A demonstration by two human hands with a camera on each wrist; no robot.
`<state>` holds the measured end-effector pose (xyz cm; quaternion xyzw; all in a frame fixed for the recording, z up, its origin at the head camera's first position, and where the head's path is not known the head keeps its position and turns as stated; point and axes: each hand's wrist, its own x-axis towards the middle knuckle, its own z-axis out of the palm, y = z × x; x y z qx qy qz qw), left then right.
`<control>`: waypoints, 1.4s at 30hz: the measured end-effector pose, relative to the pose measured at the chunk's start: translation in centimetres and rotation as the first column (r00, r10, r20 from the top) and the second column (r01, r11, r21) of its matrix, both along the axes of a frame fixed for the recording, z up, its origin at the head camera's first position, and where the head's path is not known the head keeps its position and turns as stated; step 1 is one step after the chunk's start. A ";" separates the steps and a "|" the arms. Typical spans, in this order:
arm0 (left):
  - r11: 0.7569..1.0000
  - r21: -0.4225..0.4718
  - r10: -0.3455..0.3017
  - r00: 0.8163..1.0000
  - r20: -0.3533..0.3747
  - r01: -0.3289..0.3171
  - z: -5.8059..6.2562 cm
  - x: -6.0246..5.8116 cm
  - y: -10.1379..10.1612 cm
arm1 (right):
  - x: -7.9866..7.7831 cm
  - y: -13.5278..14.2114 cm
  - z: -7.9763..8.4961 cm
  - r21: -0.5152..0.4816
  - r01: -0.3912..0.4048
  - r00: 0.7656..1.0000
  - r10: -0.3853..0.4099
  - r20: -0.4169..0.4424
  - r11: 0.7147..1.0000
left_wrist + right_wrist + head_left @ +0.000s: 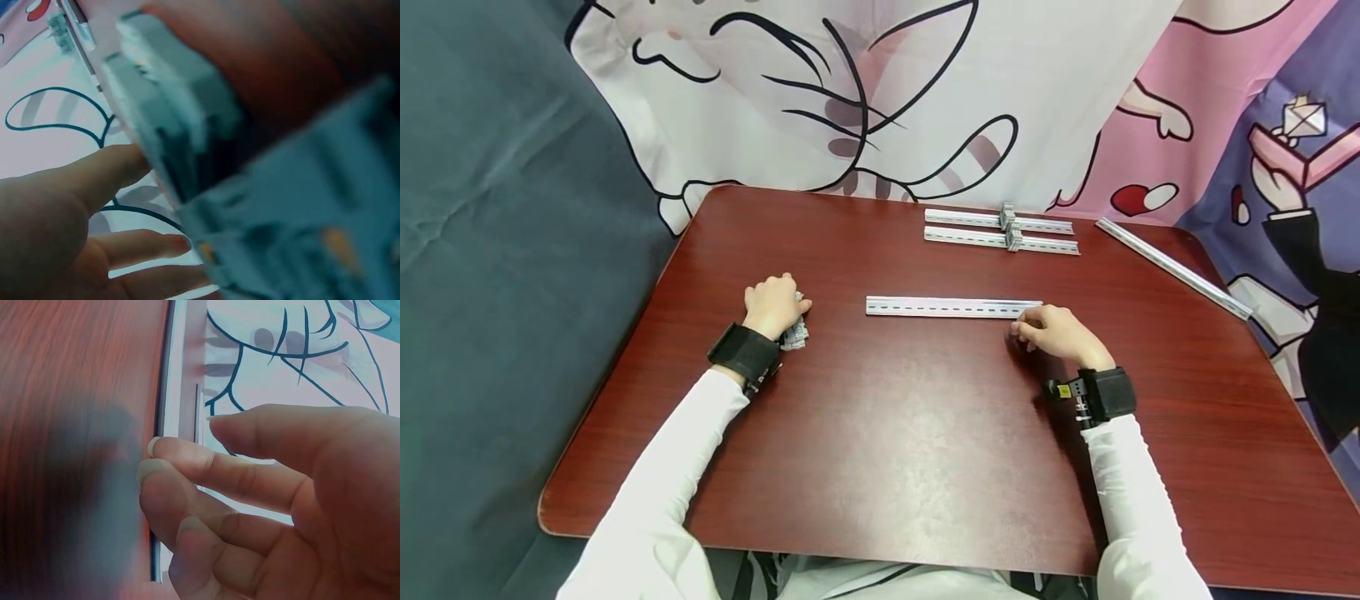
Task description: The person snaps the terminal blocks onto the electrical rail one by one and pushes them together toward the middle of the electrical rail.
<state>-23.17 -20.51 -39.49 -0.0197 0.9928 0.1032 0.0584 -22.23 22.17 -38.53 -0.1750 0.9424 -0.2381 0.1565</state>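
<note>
A silvery slotted mounting rail (951,307) lies lengthwise across the middle of the table. My right hand (1060,333) is at its right end, fingers bent loosely. In the right wrist view the fingertips (153,469) are by the rail's edge (167,381), and the thumb stands apart from them. Further left, my left hand (775,306) holds several small grey terminal blocks (795,335) near the tabletop. The left wrist view shows these grey blocks (181,81) blurred and close, with thumb and fingers at their edges; some fingertips are hidden.
Two shorter rails (962,218), each carrying a grey block (1013,237), lie parallel at the back of the brown table (880,433). Another rail (1172,267) slants at the right edge. A printed cloth (925,100) hangs behind, and a grey-green surface (512,292) borders the left.
</note>
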 end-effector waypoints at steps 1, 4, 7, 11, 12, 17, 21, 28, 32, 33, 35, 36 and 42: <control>1.000 -0.002 -0.007 1.000 -0.006 0.007 -0.1 0.0 -0.2 | 0.0 -0.1 -0.1 0.000 -0.004 1.000 0.004 0.000 1.000; 0.999 -0.019 -0.043 0.998 -0.051 0.042 -0.3 -0.1 -0.6 | 0.0 -0.5 -0.3 -0.006 -0.004 1.000 0.004 0.003 1.000; 0.996 -0.041 -0.089 0.991 -0.103 0.085 -0.2 -0.3 -0.8 | -0.1 -0.8 -0.4 -0.006 -0.004 1.000 0.004 0.001 1.000; 0.984 -0.075 -0.171 0.970 -0.174 0.160 0.2 -0.5 -0.6 | -0.3 -1.7 -0.2 -0.010 -0.020 1.000 0.020 -0.003 1.000; 0.980 -0.076 -0.196 0.961 -0.196 0.184 0.4 -0.5 -0.4 | -0.4 -2.1 -0.1 -0.016 -0.028 1.000 0.028 -0.004 0.999; 0.939 -0.045 -0.339 0.888 -0.310 0.342 1.3 -0.7 1.4 | -1.1 -4.7 0.4 -0.044 -0.078 0.997 0.077 -0.024 0.996; 0.894 -0.036 -0.429 0.828 -0.361 0.448 1.9 -0.8 3.3 | -1.5 -7.3 0.7 -0.058 -0.108 0.994 0.108 -0.009 0.992; 0.844 -0.020 -0.497 0.769 -0.401 0.535 1.2 -0.6 5.6 | -2.2 -11.9 0.1 -0.088 -0.125 0.992 0.126 0.002 0.988; 0.816 0.004 -0.522 0.741 -0.423 0.577 0.6 -0.3 6.3 | -2.6 -14.6 -0.3 -0.139 -0.101 0.994 0.095 -0.050 0.985; 0.811 0.011 -0.526 0.738 -0.423 0.585 0.5 -0.1 6.4 | -2.6 -15.2 -0.3 -0.156 -0.093 0.994 0.084 -0.065 0.983; 0.805 0.020 -0.533 0.738 -0.414 0.593 0.3 0.0 6.6 | -2.7 -16.3 -0.3 -0.193 -0.061 0.996 0.048 -0.074 0.979; 0.801 0.029 -0.536 0.739 -0.408 0.597 0.3 0.1 6.6 | -2.7 -16.7 -0.3 -0.212 -0.038 0.997 0.025 -0.067 0.976; 0.816 0.062 -0.527 0.784 -0.327 0.574 0.2 0.4 6.4 | -2.8 -18.4 0.1 -0.228 0.113 0.991 -0.126 -0.040 0.967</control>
